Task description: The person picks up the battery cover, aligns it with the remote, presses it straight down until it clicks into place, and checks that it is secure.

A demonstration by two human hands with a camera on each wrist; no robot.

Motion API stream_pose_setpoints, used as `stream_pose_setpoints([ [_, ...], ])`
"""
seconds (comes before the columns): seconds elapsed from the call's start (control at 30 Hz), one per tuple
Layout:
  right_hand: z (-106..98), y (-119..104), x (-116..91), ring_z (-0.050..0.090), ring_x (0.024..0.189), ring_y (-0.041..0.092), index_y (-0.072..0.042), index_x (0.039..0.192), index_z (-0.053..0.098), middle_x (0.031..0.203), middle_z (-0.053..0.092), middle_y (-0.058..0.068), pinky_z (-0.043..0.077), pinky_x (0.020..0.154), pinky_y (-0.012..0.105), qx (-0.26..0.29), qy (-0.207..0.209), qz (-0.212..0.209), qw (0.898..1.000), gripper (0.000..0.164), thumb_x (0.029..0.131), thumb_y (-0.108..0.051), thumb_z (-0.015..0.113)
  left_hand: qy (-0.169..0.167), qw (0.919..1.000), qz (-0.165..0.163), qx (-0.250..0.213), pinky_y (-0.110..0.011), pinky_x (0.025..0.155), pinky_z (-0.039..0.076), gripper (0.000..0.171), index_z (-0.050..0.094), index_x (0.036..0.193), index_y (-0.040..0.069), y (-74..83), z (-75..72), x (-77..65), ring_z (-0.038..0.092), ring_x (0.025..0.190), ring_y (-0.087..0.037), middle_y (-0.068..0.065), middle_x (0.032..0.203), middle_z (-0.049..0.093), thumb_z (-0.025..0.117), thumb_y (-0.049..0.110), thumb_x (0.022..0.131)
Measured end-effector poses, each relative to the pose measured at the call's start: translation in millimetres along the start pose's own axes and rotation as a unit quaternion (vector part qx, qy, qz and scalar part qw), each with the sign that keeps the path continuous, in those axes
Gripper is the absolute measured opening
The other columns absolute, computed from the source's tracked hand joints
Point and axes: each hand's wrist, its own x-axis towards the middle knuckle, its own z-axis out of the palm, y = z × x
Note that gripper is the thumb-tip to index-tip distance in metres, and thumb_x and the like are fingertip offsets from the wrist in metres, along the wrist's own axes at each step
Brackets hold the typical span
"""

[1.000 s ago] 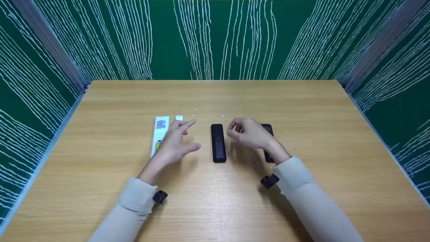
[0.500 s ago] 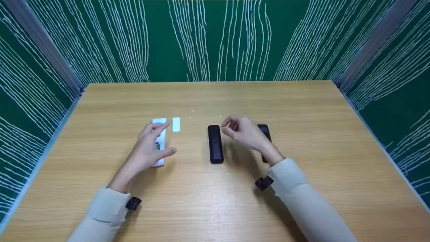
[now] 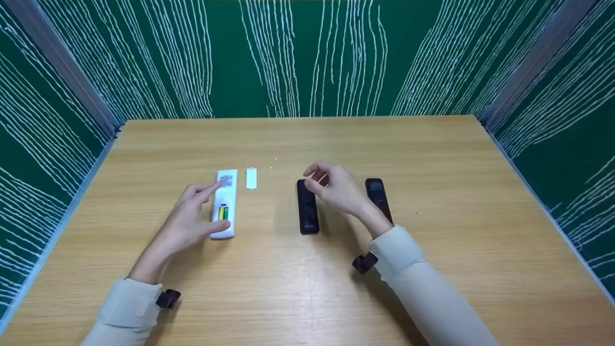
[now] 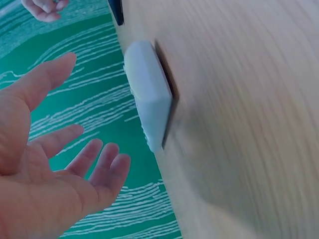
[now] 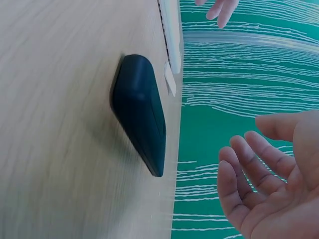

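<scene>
A white remote control (image 3: 226, 194) lies back up on the table, its battery slot open with yellow-green batteries (image 3: 223, 212) inside. My left hand (image 3: 190, 221) hovers over its left side, thumb and fingers spread; in the left wrist view a gap shows between hand and remote (image 4: 149, 94). The small white battery cover (image 3: 251, 178) lies just right of the remote. A black remote control (image 3: 308, 211) rests face down in the middle. Over its top end is my right hand (image 3: 336, 190), fingers loosely bent and holding nothing, apart from the remote (image 5: 142, 109) in the right wrist view.
Another black remote (image 3: 377, 192) lies further right, partly hidden behind my right wrist. Tiny white bits (image 3: 272, 167) are scattered behind the battery cover. The wooden table (image 3: 432, 154) ends at green walls with white lines (image 3: 245, 57) at the back and sides.
My left hand has moved left, from near the battery cover to the white remote, uncovering the cover and the batteries. My right hand has shifted slightly left over the middle black remote.
</scene>
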Motion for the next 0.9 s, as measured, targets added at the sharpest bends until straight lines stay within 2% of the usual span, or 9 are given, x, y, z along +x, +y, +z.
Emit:
stream_pose_setpoints([
  [0.2,7,-3,3,0.068,0.093,0.022,-0.013,0.122,0.071,0.106,0.071,0.003,0.060,0.077,0.035,0.008,0.016,-0.009,1.000,0.020,0.104,-0.020,0.067,-0.006,0.9999,-0.009,-0.012,-0.062,0.114,0.045,0.092,0.036,0.167,0.018,-7.7,-5.0,-5.5,0.044,0.142,-0.046,-0.019,0.161,0.034,0.086,0.014,0.090],
  [0.4,14,-7,7,0.070,0.096,0.025,-0.011,0.125,0.071,0.109,0.072,0.004,0.061,0.084,0.036,0.012,0.016,-0.017,1.000,0.023,0.104,-0.019,0.067,-0.023,0.9987,-0.022,-0.038,-0.062,0.113,0.047,0.095,0.034,0.168,0.019,-15.4,-5.1,-7.0,0.045,0.142,-0.047,-0.021,0.160,0.033,0.087,0.016,0.089],
  [0.67,21,-13,12,0.070,0.093,0.024,-0.012,0.127,0.071,0.109,0.073,0.003,0.061,0.082,0.034,0.012,0.006,-0.019,1.000,0.024,0.104,-0.019,0.067,-0.041,0.9957,-0.041,-0.073,-0.059,0.110,0.050,0.097,0.032,0.169,0.018,-23.4,-8.5,-6.9,0.050,0.138,-0.045,-0.021,0.163,0.033,0.087,0.017,0.089],
  [0.9,23,-18,15,0.068,0.091,0.024,-0.012,0.128,0.071,0.110,0.072,0.003,0.061,0.079,0.034,0.013,0.000,-0.023,1.000,0.025,0.104,-0.020,0.067,-0.054,0.9880,-0.070,-0.127,-0.057,0.116,0.045,0.099,0.030,0.169,0.018,-28.5,-9.3,-4.3,0.045,0.143,-0.041,-0.019,0.169,0.027,0.087,0.016,0.089],
])
